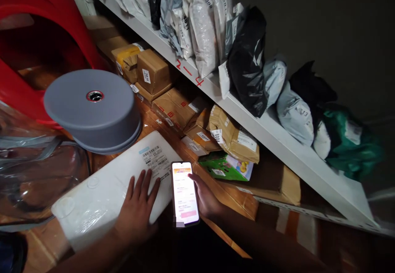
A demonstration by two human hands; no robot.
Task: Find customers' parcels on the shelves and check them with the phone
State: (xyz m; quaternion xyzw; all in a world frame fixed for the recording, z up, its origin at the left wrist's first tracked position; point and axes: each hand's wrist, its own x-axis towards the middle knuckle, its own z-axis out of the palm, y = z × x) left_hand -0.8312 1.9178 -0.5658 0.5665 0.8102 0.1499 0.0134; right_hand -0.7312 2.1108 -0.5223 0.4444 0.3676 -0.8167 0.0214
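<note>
My left hand (138, 205) lies with fingers spread on a long white wrapped parcel (101, 201). A shipping label (156, 159) with a barcode is stuck near the parcel's far end, just beyond my fingertips. In my right hand (205, 194) is a smartphone (186, 194), held upright with the thumb over its lit screen. The screen shows a mostly white page with an orange banner and a pink button, its text too small to read. The phone is beside the parcel's right edge and covers a bit of it.
A white shelf (247, 116) slopes across the right, bearing several plastic mailing bags (203, 34). Below it sit cardboard boxes (154, 73) and a green box (216, 166). A grey oval stool (92, 112), a red plastic chair (77, 26) and a clear bag (40, 174) are on the left.
</note>
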